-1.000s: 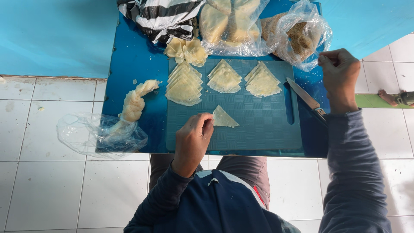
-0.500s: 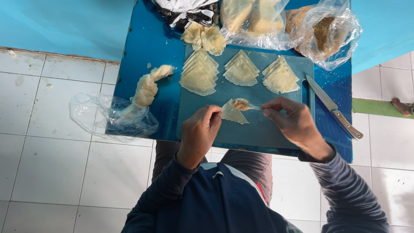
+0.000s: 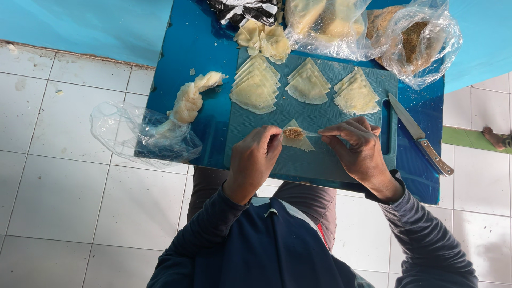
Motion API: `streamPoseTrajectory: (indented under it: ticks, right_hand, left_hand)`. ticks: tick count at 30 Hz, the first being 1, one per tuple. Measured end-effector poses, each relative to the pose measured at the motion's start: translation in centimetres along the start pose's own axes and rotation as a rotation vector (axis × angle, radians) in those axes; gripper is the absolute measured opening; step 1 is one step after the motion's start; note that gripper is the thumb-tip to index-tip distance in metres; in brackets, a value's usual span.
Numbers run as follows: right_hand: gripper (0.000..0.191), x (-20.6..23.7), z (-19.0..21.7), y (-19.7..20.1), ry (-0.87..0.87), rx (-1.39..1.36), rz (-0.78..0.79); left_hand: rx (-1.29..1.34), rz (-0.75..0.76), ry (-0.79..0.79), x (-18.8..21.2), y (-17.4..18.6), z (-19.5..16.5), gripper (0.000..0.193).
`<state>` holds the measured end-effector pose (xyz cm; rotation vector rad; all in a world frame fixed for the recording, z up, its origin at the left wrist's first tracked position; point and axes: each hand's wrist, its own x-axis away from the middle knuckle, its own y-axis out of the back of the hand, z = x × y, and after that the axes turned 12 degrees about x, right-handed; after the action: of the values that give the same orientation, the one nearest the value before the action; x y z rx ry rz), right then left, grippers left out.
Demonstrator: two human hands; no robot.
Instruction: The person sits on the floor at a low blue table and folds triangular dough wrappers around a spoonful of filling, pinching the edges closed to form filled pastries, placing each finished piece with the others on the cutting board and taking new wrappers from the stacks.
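Pale dough: we see a triangular wrapper [image 3: 297, 137] with brown filling [image 3: 293, 133] on the board [image 3: 320, 160]. The left hand [image 3: 255, 160] pinches its 9 o'clock edge; the right hand [image 3: 360, 149] pinches a spoon [image 3: 314, 134] from 3 o'clock. Knife [image 3: 421, 136] further out at 3.

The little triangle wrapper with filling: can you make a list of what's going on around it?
left hand: pinches the triangular pastry wrapper
right hand: touches the wrapper's right side
filling: brown, on the wrapper
cutting board: teal, under it
wrapper stacks: three, behind
knife: right of board
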<state>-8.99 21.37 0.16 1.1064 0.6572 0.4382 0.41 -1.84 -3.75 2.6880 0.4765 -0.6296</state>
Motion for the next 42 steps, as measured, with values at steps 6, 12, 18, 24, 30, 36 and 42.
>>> streamPoseTrajectory:
  ticks: [6,12,18,24,30,36,42]
  right_hand:
    - [0.013,0.1,-0.3,-0.2,0.004,-0.010,-0.031]
    - [0.014,0.1,-0.2,-0.3,0.020,0.023,-0.053]
    - [0.014,-0.1,-0.4,-0.1,-0.064,-0.067,0.017]
    - [0.015,-0.2,-0.3,0.0,0.009,-0.028,0.015]
    - [0.012,-0.2,-0.2,-0.1,0.004,-0.011,-0.004]
    - [0.016,-0.1,-1.4,0.5,-0.095,-0.375,0.044]
    - [0.008,1.3,-6.5,5.9,-0.342,-0.484,-0.188]
  left_hand:
    - [-0.014,0.022,0.001,0.1,-0.1,-0.1,0.011]
    - [-0.016,0.023,-0.010,0.1,0.1,-0.2,0.013]
    - [-0.021,0.028,-0.023,0.1,0.2,-0.2,0.014]
    - [-0.009,0.025,0.001,0.1,0.3,-0.3,0.013]
    - [-0.006,0.012,-0.029,0.0,0.3,-0.3,0.013]
    - [-0.001,0.040,0.028,0.1,0.4,-0.4,0.013]
    - [0.031,-0.008,-0.031,0.0,0.6,-0.8,0.019]
